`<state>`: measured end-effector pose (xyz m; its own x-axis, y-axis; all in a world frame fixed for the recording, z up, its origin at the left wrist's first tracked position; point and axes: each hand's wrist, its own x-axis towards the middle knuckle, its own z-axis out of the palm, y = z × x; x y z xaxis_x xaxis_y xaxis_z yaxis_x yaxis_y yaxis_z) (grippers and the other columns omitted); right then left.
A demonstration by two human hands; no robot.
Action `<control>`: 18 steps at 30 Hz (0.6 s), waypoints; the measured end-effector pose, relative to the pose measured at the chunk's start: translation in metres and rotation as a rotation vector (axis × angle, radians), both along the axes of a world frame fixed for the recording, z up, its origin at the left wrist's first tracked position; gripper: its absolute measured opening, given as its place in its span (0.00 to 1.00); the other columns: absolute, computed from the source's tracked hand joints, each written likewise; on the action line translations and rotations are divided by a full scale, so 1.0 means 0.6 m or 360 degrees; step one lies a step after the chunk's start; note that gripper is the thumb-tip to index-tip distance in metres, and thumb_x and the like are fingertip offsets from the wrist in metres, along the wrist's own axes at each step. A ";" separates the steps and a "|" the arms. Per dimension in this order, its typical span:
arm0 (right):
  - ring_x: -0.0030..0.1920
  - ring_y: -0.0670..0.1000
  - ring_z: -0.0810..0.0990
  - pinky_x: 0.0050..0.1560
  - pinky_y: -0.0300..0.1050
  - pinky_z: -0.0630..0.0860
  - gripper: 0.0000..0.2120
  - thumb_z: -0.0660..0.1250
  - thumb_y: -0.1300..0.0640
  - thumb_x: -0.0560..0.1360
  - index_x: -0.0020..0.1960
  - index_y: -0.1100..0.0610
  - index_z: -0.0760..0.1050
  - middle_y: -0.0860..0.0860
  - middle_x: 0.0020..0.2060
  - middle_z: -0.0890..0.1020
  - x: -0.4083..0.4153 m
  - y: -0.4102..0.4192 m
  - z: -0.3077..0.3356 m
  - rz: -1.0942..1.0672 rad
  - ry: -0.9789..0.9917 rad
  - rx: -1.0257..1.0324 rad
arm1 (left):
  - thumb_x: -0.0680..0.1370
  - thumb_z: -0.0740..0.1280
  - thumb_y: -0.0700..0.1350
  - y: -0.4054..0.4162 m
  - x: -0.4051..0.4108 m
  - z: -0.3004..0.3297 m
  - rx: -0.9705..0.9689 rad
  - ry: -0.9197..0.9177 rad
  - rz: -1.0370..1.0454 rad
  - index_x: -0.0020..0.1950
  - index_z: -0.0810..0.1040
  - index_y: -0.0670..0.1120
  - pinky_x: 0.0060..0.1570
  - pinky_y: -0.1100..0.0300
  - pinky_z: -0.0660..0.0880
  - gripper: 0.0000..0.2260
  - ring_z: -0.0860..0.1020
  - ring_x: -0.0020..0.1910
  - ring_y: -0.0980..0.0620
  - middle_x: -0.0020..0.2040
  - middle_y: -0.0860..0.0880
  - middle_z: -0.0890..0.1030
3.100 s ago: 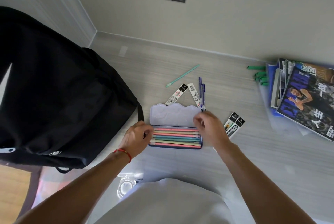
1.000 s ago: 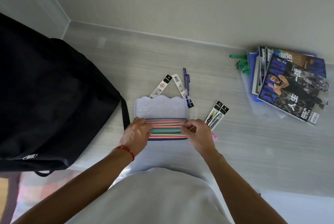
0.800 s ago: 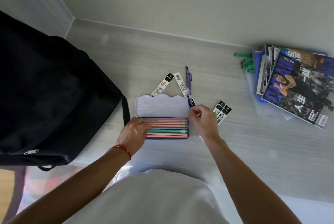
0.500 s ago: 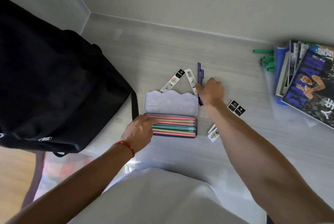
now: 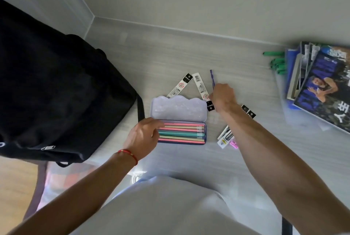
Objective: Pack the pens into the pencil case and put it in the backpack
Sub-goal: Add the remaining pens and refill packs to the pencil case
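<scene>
An open lilac pencil case (image 5: 178, 109) lies on the grey table, its tray filled with several pastel pens (image 5: 181, 133). My left hand (image 5: 144, 134) rests on the tray's left end, fingers over the pen tips. Beyond the case's right corner, my right hand (image 5: 222, 96) is closed on purple pens (image 5: 212, 78) whose tips stick out past the fingers. A big black backpack (image 5: 56, 92) stands to the left of the case.
Two packaged refills (image 5: 189, 87) lie behind the case lid, and more refill packs (image 5: 225, 136) lie under my right forearm. A stack of magazines (image 5: 322, 83) and green pens (image 5: 276, 62) sit at the right. Walls close off the far side.
My right hand left the tray, reached past the case's right corner and closed on the purple pens. The teal pen that lay behind the case is gone from the table. My left hand stayed.
</scene>
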<state>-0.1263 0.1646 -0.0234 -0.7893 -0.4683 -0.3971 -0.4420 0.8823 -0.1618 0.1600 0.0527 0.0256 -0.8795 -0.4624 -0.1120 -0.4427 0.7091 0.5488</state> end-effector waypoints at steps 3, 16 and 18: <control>0.50 0.69 0.82 0.42 0.54 0.74 0.09 0.62 0.63 0.78 0.54 0.67 0.76 0.67 0.49 0.83 0.021 0.024 0.041 0.0022 0.0147 -0.0186 | 0.74 0.64 0.32 -0.006 -0.020 0.006 0.0155 0.0125 0.0158 0.50 0.84 0.44 0.46 0.51 0.81 0.12 0.82 0.43 0.47 0.45 0.47 0.85; 0.29 0.61 0.77 0.27 0.45 0.59 0.10 0.56 0.53 0.81 0.53 0.57 0.72 0.55 0.32 0.81 0.237 0.075 0.142 0.1227 0.0206 -0.0262 | 0.80 0.58 0.50 0.007 -0.041 0.032 0.0974 0.0013 0.0341 0.44 0.75 0.51 0.40 0.45 0.82 0.09 0.82 0.34 0.46 0.36 0.45 0.82; 0.23 0.58 0.70 0.25 0.44 0.48 0.09 0.57 0.54 0.79 0.48 0.58 0.73 0.53 0.27 0.79 0.249 0.077 0.145 0.1308 0.0319 -0.0263 | 0.80 0.60 0.51 0.010 -0.025 0.024 0.0943 0.0035 0.0379 0.43 0.74 0.52 0.36 0.50 0.82 0.08 0.81 0.35 0.49 0.38 0.47 0.81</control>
